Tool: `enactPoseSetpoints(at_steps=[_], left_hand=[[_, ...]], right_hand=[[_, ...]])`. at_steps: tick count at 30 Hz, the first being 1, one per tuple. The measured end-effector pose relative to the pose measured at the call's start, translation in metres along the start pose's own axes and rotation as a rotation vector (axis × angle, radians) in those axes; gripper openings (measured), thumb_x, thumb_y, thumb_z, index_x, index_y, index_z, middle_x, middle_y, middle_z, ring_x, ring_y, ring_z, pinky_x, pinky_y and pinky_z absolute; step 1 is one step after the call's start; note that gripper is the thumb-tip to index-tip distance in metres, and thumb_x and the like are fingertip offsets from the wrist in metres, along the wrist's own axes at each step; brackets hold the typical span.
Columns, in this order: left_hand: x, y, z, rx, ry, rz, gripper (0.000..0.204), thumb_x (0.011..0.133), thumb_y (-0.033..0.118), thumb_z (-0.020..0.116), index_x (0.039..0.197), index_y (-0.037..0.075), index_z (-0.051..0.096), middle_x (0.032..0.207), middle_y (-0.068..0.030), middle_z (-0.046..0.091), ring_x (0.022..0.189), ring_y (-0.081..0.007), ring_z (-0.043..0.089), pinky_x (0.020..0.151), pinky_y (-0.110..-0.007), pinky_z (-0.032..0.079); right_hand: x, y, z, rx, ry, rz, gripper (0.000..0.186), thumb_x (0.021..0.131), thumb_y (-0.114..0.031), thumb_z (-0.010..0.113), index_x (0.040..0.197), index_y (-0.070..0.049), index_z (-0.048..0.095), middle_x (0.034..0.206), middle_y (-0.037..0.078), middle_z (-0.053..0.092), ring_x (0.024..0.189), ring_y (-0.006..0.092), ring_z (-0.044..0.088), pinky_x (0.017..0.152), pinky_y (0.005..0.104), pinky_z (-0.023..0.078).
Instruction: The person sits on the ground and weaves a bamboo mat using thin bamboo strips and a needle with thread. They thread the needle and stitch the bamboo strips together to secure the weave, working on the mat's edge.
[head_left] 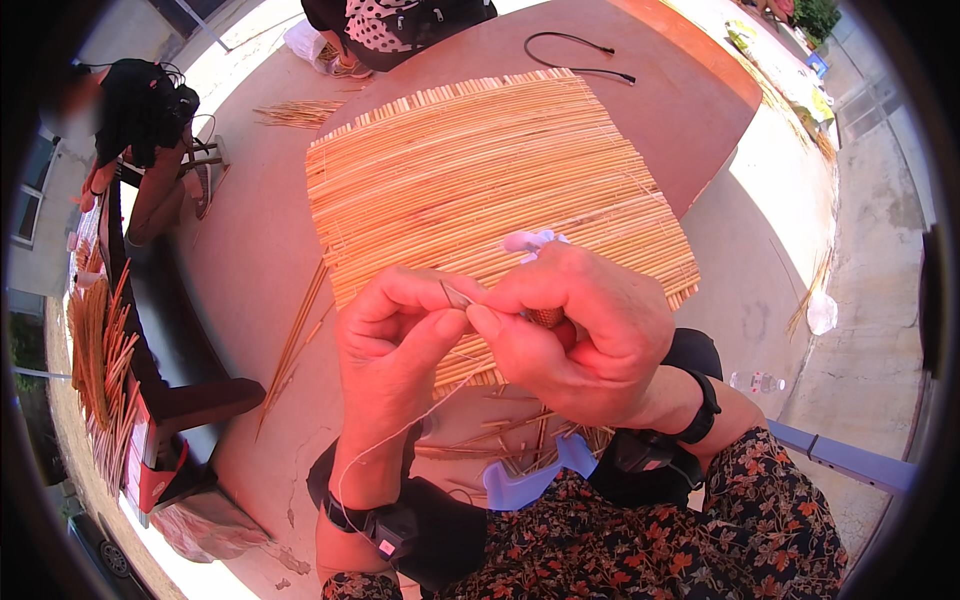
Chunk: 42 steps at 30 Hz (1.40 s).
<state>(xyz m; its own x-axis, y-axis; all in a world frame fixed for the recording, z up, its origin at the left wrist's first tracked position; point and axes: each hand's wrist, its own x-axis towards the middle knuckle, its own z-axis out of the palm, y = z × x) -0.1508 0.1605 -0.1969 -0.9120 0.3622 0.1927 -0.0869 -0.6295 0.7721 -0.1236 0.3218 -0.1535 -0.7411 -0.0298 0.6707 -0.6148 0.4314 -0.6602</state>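
Note:
My left hand (395,335) and my right hand (590,330) meet fingertip to fingertip above a mat of straight straw-coloured stalks (480,170). Both are closed in a pinch around a pale thread (457,386), which hangs down in a loop toward my left wrist. A thin dark sliver, like a needle (446,292), shows at the left fingertips; its full length is hidden. A brown textured piece (546,317), perhaps a thimble, sits within the curled right fingers. Whitish-lilac crumpled material (530,242) shows just beyond the right hand.
The mat rests on a reddish-brown table (680,100) with a black cable (575,55). Loose stalks (520,440) lie below near a lilac plastic piece (540,470). At left, a person (150,120) bends beside a dark bench (170,310) and stalk bundles (95,350). A bottle (757,382) lies right.

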Motion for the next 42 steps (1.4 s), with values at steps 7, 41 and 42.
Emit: enactPoseSetpoints(at_steps=[7,41,42], left_hand=[[-0.0013,0.0027,-0.001,0.022,-0.015,0.014,0.009,0.087,-0.006,0.064,0.094,-0.002,0.06,0.099,-0.0145,0.067,0.094,-0.0177,0.064,0.085,-0.032,0.053],[-0.0017,0.0033,-0.0008,0.119,0.003,0.006,0.012,0.086,-0.01,0.064,0.094,-0.001,0.063,0.099,-0.0094,0.067,0.093,-0.0132,0.063,0.084,-0.027,0.052],[-0.0019,0.003,-0.0014,0.129,0.004,0.012,0.012,0.086,-0.01,0.064,0.094,-0.001,0.064,0.099,-0.0092,0.067,0.093,-0.013,0.063,0.083,-0.027,0.052]], right_hand=[[0.0008,-0.0018,0.0003,0.014,-0.021,0.025,0.012,0.076,0.005,0.071,0.083,-0.004,0.065,0.066,-0.001,0.058,0.051,0.0062,0.048,0.084,0.0344,0.052],[-0.0004,0.0049,0.002,0.207,-0.053,0.162,0.007,0.082,0.002,0.068,0.088,-0.001,0.066,0.072,0.005,0.06,0.056,0.0107,0.052,0.049,0.0237,0.038],[-0.0003,0.0045,0.0031,0.231,-0.057,0.174,0.007,0.083,0.003,0.067,0.089,0.001,0.066,0.07,0.003,0.058,0.056,0.0077,0.05,0.049,0.0221,0.035]])
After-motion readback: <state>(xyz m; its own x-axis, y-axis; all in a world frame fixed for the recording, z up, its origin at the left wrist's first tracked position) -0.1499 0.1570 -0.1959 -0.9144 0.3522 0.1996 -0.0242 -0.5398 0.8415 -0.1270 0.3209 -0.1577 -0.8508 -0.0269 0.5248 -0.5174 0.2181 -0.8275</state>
